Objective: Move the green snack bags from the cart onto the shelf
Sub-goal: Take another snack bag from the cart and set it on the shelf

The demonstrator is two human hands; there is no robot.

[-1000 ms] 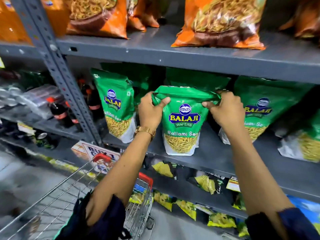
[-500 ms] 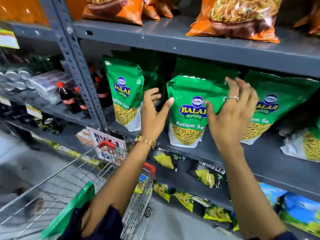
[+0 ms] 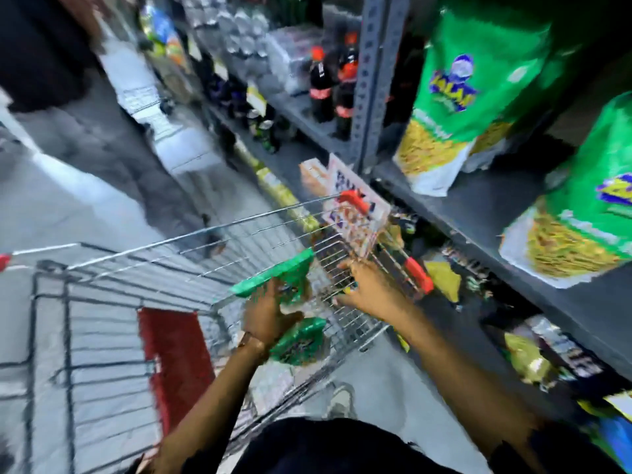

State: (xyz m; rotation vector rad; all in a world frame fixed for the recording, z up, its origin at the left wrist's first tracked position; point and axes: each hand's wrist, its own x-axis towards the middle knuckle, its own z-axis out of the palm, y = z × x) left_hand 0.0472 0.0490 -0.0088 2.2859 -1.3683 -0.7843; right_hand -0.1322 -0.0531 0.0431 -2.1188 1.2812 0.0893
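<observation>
The picture is motion-blurred. In the wire cart [image 3: 143, 254] at lower left, my left hand [image 3: 266, 318] grips the lower edge of a green snack bag [image 3: 277, 275] that is tilted up above the basket. A second green bag [image 3: 301, 340] lies just below that hand inside the cart. My right hand [image 3: 372, 289] hovers over the cart's near end, fingers spread, holding nothing. On the grey shelf [image 3: 478, 206] at right stand two green snack bags, one further back [image 3: 458, 97] and one at the right edge [image 3: 588, 217].
A grey upright post [image 3: 372, 63] stands left of the green bags, with cola bottles [image 3: 321, 87] beyond it. A promo sign [image 3: 355, 196] hangs by the cart's red corner. Yellow-green packs [image 3: 441, 278] fill the lower shelf. A dark-clothed person [image 3: 41, 46] stands up the aisle.
Both hands left the green bag standing on the shelf. The view swung left and down to the cart, where my left hand has taken hold of another green bag.
</observation>
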